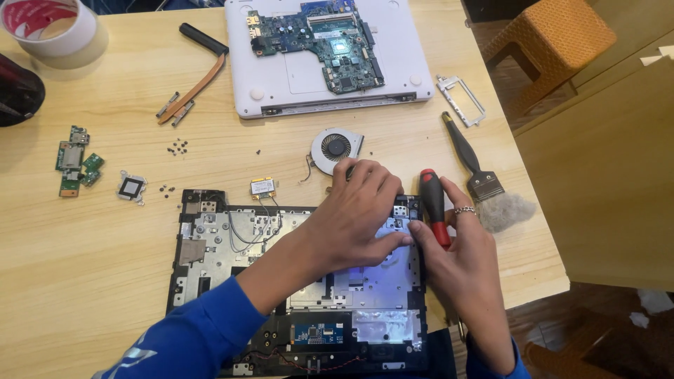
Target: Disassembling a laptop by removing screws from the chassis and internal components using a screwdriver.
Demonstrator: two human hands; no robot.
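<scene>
1. Left of table: small boards (76, 161), loose screws (177, 147) and heat pipe (193, 89) lie removed.
2. Centre: mainboard (319, 42) sits in the white shell (411, 60); fan (335, 147) is out.
3. Chassis (210, 245) – near edge, stripped, cables remaining.
4. Left hand (354, 210) presses flat, fingers spread, on its right corner, gripping nothing.
5. Right hand (460, 256) – curled around screwdriver (434, 207), just beside that corner.

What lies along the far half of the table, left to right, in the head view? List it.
Tape roll → small green boards → copper heat pipe → white laptop base → metal bracket → brush.
</scene>
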